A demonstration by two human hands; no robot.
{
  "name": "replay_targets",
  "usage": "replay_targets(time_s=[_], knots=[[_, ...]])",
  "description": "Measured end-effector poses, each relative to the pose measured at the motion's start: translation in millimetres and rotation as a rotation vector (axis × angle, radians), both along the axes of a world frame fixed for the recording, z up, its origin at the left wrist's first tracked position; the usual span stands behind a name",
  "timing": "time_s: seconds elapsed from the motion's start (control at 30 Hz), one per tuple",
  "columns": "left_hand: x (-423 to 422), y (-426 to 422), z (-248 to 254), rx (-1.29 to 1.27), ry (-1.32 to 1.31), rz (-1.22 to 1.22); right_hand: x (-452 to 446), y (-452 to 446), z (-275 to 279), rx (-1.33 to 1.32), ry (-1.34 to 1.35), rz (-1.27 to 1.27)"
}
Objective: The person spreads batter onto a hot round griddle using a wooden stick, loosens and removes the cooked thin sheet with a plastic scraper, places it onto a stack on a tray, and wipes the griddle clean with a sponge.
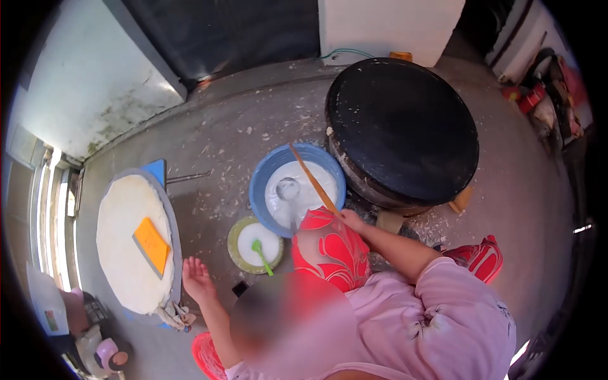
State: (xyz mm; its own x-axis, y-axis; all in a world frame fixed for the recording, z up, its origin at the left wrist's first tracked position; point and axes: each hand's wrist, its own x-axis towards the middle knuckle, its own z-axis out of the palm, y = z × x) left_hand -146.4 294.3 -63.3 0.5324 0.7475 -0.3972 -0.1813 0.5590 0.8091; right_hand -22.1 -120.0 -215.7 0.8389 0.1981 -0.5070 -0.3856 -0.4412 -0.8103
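Note:
My right hand (350, 221) grips the near end of a long flat wooden stick (311, 176), which slants across a blue basin (256, 202). White batter (304, 202) fills the lower part of the basin, and a metal ladle (288, 189) rests in it. Palm up with fingers apart, my left hand (198, 278) is empty beside a round stack of pale thin sheets (120, 253). On the stack lies an orange scraper (152, 242) with a grey edge. A green bowl (235, 253) of white liquid stands close to the basin, holding a green spoon (258, 247).
A large round black griddle (402, 126) stands right of the basin. Pale scraps litter the grey floor (253, 126). A cloth (176, 315) hangs by the stack's near edge. Red items (533, 98) are piled at far right. A dark door (240, 28) is behind.

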Motion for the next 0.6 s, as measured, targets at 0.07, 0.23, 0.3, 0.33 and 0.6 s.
replay_targets(time_s=[0.07, 0.23, 0.3, 0.33, 0.6], knots=[[-4, -34, -3, 0.064, 0.111, -0.096, 24, -10, 64, -0.276, -0.412, 0.044], [-25, -83, -32, 0.088, 0.268, -0.236, 120, -116, 163, -0.762, -0.730, -0.151], [-26, -96, -31, 0.058, 0.339, -0.257, 155, -166, 185, -0.839, -0.479, -0.452], [-27, -103, -33, 0.056, 0.336, -0.262, 163, -180, 190, -0.782, -0.366, -0.649], [-39, -119, -115, 0.318, 0.788, -1.168, 146, -191, 173, -0.826, -0.289, -0.654]])
